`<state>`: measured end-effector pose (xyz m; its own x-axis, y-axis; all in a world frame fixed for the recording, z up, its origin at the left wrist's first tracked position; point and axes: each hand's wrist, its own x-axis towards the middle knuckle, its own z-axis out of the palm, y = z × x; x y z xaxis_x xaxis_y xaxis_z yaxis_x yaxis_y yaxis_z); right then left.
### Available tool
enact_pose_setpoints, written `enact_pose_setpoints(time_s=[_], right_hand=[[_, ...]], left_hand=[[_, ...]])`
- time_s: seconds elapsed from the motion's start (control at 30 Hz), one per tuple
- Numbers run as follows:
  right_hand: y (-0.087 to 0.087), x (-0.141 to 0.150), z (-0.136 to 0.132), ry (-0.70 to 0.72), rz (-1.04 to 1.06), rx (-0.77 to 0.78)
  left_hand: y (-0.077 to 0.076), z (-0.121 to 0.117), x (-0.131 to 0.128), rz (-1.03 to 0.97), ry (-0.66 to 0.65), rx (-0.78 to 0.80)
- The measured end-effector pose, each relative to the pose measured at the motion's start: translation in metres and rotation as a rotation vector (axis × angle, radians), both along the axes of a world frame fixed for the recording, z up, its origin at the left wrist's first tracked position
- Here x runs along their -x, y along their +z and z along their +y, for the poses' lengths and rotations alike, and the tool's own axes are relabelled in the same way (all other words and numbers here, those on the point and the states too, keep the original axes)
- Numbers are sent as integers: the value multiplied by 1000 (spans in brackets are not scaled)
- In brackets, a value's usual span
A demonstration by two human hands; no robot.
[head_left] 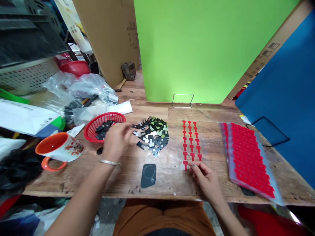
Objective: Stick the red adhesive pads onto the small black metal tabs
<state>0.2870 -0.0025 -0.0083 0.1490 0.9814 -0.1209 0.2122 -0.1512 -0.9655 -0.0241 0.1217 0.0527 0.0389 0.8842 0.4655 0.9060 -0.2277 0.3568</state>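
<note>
My left hand (pixel 116 139) is over the right rim of a red plastic basket (pixel 90 127) that holds black flat pieces (pixel 104 128). Its fingers are bent together, and a dark plate shows right at the fingertips; whether they grip it is unclear. Just right of that hand lies a loose pile of small slotted metal plates (pixel 152 136), black and silvery. Red T-shaped pieces (pixel 190 134) lie in three columns on the wooden table. At the near end of the columns, my right hand (pixel 206 178) has thumb and forefinger pinched; what is between them is hidden.
Clear sheets with rows of red pieces (pixel 248 157) lie at the right. An orange and white mug (pixel 70 147) stands left, near plastic bags (pixel 83 87). A green board (pixel 197 49) with a wire stand (pixel 182 101) rises behind; a dark patch (pixel 148 176) marks the near table.
</note>
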Motion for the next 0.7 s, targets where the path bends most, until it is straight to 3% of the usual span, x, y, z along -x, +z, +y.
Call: enact_pose_setpoints(time_s=[0.07,0.17,0.27,0.4,0.7], right_hand=[[3,4,0,13,-26,-19],[6,7,-1,43,-74,-56],[4,6,-3,47,-81,-53],[-5,5,-6,32,-47,-5],[-4,7,-6,66,-54,-27]], left_hand=[[-23,-3,-18,0,-156,98],[-56,2,-34,57,-274,133],[-71,13,-33,85,-357,171],[-63,22,-27,77,-414,271],[-32,20,-37,104,-282,368]])
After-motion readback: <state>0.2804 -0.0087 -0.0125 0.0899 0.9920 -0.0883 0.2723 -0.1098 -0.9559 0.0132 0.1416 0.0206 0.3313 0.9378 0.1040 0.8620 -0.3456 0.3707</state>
